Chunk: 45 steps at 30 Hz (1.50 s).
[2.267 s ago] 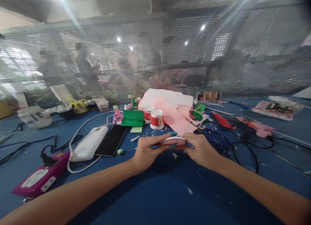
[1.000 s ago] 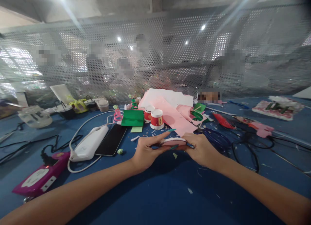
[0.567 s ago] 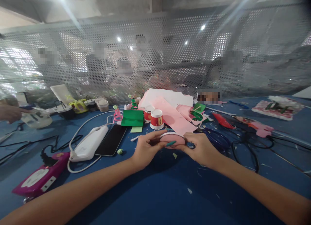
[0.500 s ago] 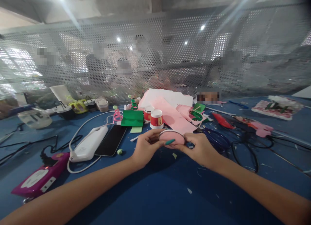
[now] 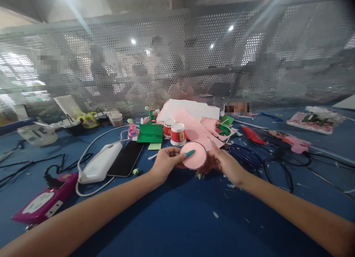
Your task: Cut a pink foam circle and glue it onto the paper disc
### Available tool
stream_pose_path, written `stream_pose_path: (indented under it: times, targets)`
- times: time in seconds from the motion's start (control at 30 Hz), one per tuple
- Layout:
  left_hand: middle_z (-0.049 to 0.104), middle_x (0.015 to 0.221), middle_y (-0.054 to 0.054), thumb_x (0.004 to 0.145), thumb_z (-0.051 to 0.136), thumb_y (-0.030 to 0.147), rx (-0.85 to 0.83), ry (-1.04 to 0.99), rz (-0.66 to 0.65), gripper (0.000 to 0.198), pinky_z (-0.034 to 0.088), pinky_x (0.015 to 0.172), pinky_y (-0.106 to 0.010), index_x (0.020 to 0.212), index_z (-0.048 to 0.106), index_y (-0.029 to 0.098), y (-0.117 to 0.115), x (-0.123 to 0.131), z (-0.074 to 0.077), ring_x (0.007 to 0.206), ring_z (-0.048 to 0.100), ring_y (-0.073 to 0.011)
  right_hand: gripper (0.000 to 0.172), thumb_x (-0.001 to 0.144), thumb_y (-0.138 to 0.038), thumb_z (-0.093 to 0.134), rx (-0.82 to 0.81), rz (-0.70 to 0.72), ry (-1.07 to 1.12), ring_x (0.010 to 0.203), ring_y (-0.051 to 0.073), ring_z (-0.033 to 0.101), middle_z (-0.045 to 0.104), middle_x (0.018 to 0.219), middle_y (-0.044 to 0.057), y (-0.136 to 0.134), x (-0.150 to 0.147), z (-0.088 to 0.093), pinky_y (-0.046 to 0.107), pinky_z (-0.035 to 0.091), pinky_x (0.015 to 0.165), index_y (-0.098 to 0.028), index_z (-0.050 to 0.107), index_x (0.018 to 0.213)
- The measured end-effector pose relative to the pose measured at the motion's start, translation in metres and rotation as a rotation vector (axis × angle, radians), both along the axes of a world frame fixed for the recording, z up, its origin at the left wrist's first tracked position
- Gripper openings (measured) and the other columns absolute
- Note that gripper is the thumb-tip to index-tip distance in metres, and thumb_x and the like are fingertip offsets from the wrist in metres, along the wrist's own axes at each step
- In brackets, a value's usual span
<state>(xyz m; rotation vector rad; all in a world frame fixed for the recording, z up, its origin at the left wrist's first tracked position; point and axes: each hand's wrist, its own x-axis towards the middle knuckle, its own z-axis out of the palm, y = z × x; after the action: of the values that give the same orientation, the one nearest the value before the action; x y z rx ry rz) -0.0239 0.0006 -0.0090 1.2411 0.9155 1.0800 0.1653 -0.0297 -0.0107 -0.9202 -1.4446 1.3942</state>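
Observation:
My left hand [image 5: 168, 161] grips a round pink disc [image 5: 197, 159] with a thin pale-and-dark rim. Its thumb, with a long teal nail, presses on the flat pink face, and the fingers are hidden behind. The disc is tilted so its face points up toward me. At the disc's right edge is my right hand [image 5: 222, 159], open, thumb raised away from the disc and fingers spread behind and below it. Whether those fingers touch the disc, I cannot tell. Just beyond stand two upside-down red-and-white paper cups [image 5: 178, 134].
Pink paper [image 5: 191, 129] and white sheets lie behind the cups. Leftward are a folded green card [image 5: 150, 133], a black phone [image 5: 126, 159], a white power bank [image 5: 102, 163] and a purple power strip [image 5: 46, 201]. On the right lie dark blue-handled scissors [image 5: 245, 156] and a pink glue gun [image 5: 298, 144].
The disc has tilted so its pink face shows as a full circle. My right thumb has come off its edge and lifted, while my left hand keeps its grip.

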Motion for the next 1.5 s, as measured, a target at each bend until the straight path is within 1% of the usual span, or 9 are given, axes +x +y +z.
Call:
stream_pose_path:
  times: [0.17,0.27,0.43,0.6,0.77,0.9,1.03,1.27,1.5]
  targets:
    - [0.064,0.057,0.002,0.054,0.082,0.034,0.021,0.002,-0.009,0.031,0.053,0.047,-0.02,0.066,0.062,0.012,-0.002,0.0,0.001,0.049,0.059,-0.0082,0.072,0.069,-0.081,0.036,-0.02,-0.035,-0.018,0.055,0.018,0.062,0.065,0.059,0.008,-0.001,-0.002,0.002,0.033,0.05,0.058,-0.015,0.064,0.064]
    - [0.063,0.059,0.003,0.055,0.081,0.034,0.068,0.008,-0.01,0.03,0.053,0.049,-0.02,0.067,0.062,0.013,-0.002,-0.001,0.0,0.05,0.059,-0.0084,0.063,0.071,-0.075,0.045,-0.003,-0.058,-0.06,0.055,0.018,0.061,0.064,0.058,0.007,-0.002,-0.004,0.001,0.032,0.05,0.057,-0.015,0.062,0.063]
    - [0.064,0.061,0.002,0.059,0.079,0.032,0.149,0.093,0.014,0.026,0.052,0.048,-0.02,0.071,0.066,0.013,-0.002,-0.001,-0.001,0.051,0.058,-0.0081,0.045,0.075,-0.059,0.057,0.149,-0.094,-0.235,0.064,0.015,0.059,0.065,0.071,0.005,-0.001,-0.002,-0.002,0.027,0.047,0.06,-0.014,0.063,0.078]
    - [0.07,0.07,-0.002,0.063,0.076,0.036,0.278,0.21,0.029,0.026,0.053,0.055,-0.023,0.077,0.07,0.014,-0.003,-0.002,-0.002,0.058,0.062,-0.0119,0.041,0.074,-0.056,0.059,0.257,-0.169,-0.373,0.059,0.012,0.049,0.055,0.062,-0.001,0.003,0.002,-0.004,0.024,0.04,0.053,-0.015,0.058,0.067]
    - [0.073,0.083,-0.005,0.066,0.074,0.034,0.48,0.3,0.128,0.031,0.055,0.068,-0.029,0.092,0.071,0.017,-0.011,-0.004,-0.001,0.072,0.066,-0.0173,0.037,0.072,-0.052,0.064,0.225,-0.129,-0.234,0.066,0.016,0.056,0.059,0.066,0.0,0.004,0.003,-0.006,0.027,0.047,0.061,-0.015,0.061,0.071]
    - [0.072,0.086,-0.006,0.071,0.072,0.027,0.685,0.345,0.169,0.021,0.053,0.079,-0.032,0.09,0.073,0.019,-0.017,-0.006,0.001,0.082,0.065,-0.0187,0.032,0.066,-0.043,0.073,0.212,-0.076,-0.197,0.072,0.018,0.061,0.068,0.075,0.002,0.002,0.003,-0.006,0.03,0.049,0.069,-0.015,0.069,0.079]
    - [0.071,0.085,-0.006,0.071,0.072,0.022,0.832,0.354,0.17,0.02,0.053,0.076,-0.029,0.09,0.073,0.02,-0.019,-0.008,0.003,0.081,0.064,-0.017,0.038,0.058,-0.038,0.078,0.098,-0.033,-0.135,0.078,0.021,0.065,0.071,0.083,0.006,0.001,-0.003,-0.008,0.033,0.05,0.074,-0.014,0.071,0.087]
    - [0.073,0.086,-0.003,0.076,0.066,0.023,0.813,0.394,0.154,0.027,0.053,0.075,-0.028,0.102,0.07,0.023,-0.022,-0.007,0.004,0.077,0.065,-0.0162,0.04,0.06,-0.037,0.078,0.019,0.059,-0.09,0.08,0.02,0.066,0.071,0.086,0.006,-0.004,-0.014,-0.009,0.034,0.051,0.076,-0.015,0.07,0.092]
    - [0.073,0.093,-0.003,0.08,0.062,0.029,0.787,0.435,0.139,0.023,0.053,0.08,-0.029,0.101,0.07,0.025,-0.021,-0.007,0.001,0.083,0.067,-0.0174,0.038,0.06,-0.044,0.076,0.045,-0.009,-0.137,0.067,0.017,0.063,0.07,0.076,0.005,-0.006,-0.011,-0.009,0.031,0.052,0.065,-0.015,0.072,0.084]
